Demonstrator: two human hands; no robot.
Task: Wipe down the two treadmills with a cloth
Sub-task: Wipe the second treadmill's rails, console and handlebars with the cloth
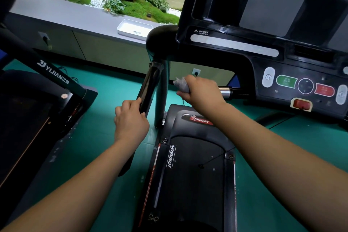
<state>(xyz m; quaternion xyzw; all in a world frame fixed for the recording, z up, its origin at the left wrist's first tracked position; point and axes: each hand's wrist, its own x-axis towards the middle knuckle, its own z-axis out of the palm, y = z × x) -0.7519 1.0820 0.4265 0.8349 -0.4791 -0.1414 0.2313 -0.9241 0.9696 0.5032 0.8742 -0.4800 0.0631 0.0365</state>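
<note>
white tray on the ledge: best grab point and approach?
Probably the near long rim of the white tray, pinched from above on the room side. It lies flat on the grey ledge with a low upright wall all round. The treadmill frame crowds its right end, and plants sit behind it.

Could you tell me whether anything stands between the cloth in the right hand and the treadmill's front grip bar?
Nothing visible does. The right hand grips the crumpled grey cloth right at the black front grip bar, beside its silver metal sleeve. The left hand holds the black side handrail, apart.
</note>
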